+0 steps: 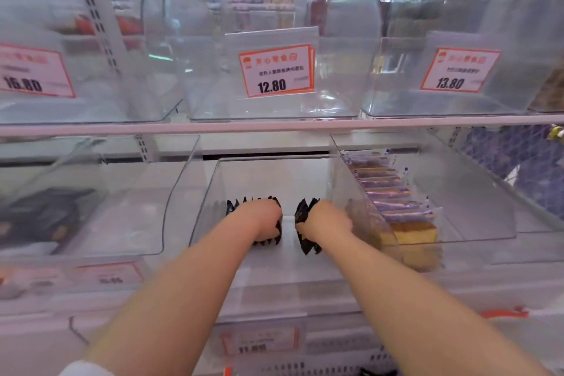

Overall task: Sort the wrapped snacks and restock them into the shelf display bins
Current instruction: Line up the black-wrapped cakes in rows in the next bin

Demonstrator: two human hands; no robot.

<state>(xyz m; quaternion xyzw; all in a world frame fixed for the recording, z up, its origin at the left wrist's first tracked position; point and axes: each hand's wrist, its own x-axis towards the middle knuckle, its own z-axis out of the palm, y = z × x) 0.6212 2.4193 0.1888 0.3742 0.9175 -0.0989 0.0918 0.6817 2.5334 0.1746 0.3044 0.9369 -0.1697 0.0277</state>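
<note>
head view, clear middle bin (213,192), both hands (265,218) (328,221) gripping black snack packets (305,233), fingers curled round them

Two bare forearms, long and slender, without watch, bracelet or glove. Wrists uncovered; no ring to be seen, though fingers are mostly hidden. Left hand (265,221) and right hand (328,221) both bare, with rounded backs. At about 7 o'clock, at the very bottom edge of the view, a small piece of white sleeve (84,369), soft-looking, its edge curved over the left upper arm. Right arm bare down to the frame edge at 5 o'clock.
</note>
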